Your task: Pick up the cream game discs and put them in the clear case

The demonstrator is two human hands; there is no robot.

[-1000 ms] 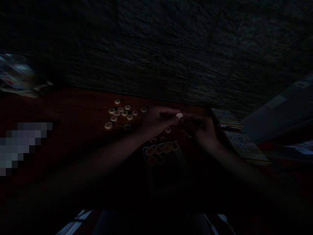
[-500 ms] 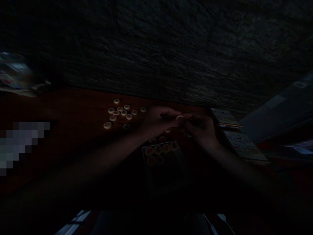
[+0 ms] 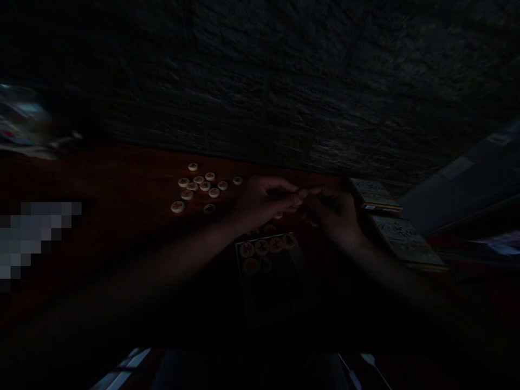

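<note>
The dimness is my main worry: the red and dark characters on the pale, round, wooden-looking pieces (image 3: 214, 192), loosely bunched at nine o'clock from my fingertips on the reddish-brown tabletop (image 3: 134, 173), are hard to read, so I could mistake one for another. If I drop my wrists carelessly, I may knock the half-hidden pale disc (image 3: 278, 215) at eight o'clock, just below my left hand (image 3: 260, 201), or another pale disc (image 3: 313, 222) at five o'clock under my right hand (image 3: 336, 214). A bump might also jolt the dark, square, shallow tray (image 3: 278, 290) at seven o'clock and shift its six round pieces (image 3: 262, 246), four in a row at the far edge and two nearer me. Two pale, flat, rectangular boxes (image 3: 406, 238) lie between three and four o'clock, near my right wrist. As for my grip, both hands meet fingertip to fingertip, thumbs and forefingers drawn together. They hide whatever lies between, so I cannot tell whether a piece is pinched there; if so, such a small disc could slip out should either hand slacken.
</note>
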